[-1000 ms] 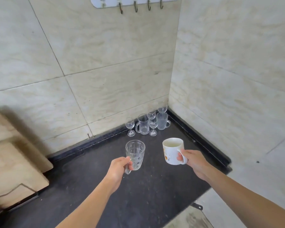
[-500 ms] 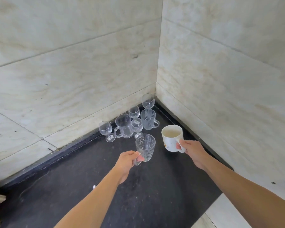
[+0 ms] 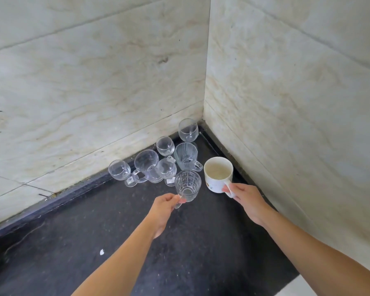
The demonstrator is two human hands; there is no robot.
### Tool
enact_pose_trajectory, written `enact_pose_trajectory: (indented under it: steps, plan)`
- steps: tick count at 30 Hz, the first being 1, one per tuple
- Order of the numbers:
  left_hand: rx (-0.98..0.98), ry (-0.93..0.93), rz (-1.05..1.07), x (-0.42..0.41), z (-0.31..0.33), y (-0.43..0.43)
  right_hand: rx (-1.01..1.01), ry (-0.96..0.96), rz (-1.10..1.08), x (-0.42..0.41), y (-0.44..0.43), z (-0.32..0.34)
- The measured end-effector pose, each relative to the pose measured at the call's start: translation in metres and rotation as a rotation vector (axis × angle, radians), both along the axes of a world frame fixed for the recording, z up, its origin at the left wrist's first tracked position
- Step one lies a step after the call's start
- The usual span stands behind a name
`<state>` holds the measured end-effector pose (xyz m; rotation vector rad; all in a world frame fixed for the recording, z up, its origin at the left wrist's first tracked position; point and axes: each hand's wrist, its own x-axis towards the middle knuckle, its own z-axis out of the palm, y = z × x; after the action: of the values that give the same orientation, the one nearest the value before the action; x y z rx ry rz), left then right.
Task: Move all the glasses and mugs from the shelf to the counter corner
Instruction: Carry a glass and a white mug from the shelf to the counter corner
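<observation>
My left hand (image 3: 166, 207) grips the handle of a clear patterned glass mug (image 3: 187, 185), held upright just in front of the glassware in the corner. My right hand (image 3: 245, 200) holds a white ceramic mug (image 3: 217, 175) by its handle, to the right of the glass mug and close to the right wall. In the counter corner stand several clear pieces: a stemmed glass (image 3: 119, 170), a handled glass mug (image 3: 146, 165), a striped glass mug (image 3: 186, 155), and small stemmed glasses (image 3: 188, 130) behind. I cannot tell whether the two held mugs touch the counter.
The black counter (image 3: 115, 242) runs toward me from the corner, bounded by tiled walls at the back (image 3: 94, 92) and right (image 3: 297, 103). A small white speck (image 3: 102, 252) lies on the counter. The counter's front edge shows at the lower right.
Both hands have carried their mugs forward to the corner group, and they now sit lower and closer to the standing glasses. The view has moved in and tilted down.
</observation>
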<state>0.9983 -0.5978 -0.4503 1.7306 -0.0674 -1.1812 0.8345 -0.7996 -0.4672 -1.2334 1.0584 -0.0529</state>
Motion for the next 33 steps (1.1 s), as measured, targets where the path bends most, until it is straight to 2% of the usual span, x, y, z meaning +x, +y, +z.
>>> enact_pose_trajectory:
  steps: [9,12,14,18,21,26,29,33]
  plan:
    - [-0.003,0.007,0.018,-0.003,-0.017,-0.011,-0.051,0.052,0.022,-0.001,-0.012,-0.017]
    - [0.008,-0.011,0.032,-0.002,-0.017,-0.013,-0.137,0.073,0.027,0.001,-0.012,-0.015]
    - [0.022,-0.040,0.071,-0.003,-0.014,-0.013,-0.306,0.127,0.070,0.003,-0.010,-0.011]
    - [0.071,-0.107,0.139,-0.014,0.000,-0.004,-0.772,0.249,0.212,0.001,0.004,0.007]
    - [0.143,-0.209,0.104,-0.021,0.013,0.017,-1.056,0.278,0.356,-0.002,0.023,0.021]
    - [0.300,-0.473,-0.060,-0.033,0.039,0.082,-1.193,0.102,0.686,0.014,0.077,0.046]
    - [0.365,-0.556,-0.038,-0.044,0.056,0.137,-1.251,-0.021,0.873,0.036,0.123,0.060]
    - [0.456,-0.644,0.100,-0.077,0.081,0.238,-1.327,-0.194,1.079,0.056,0.209,0.080]
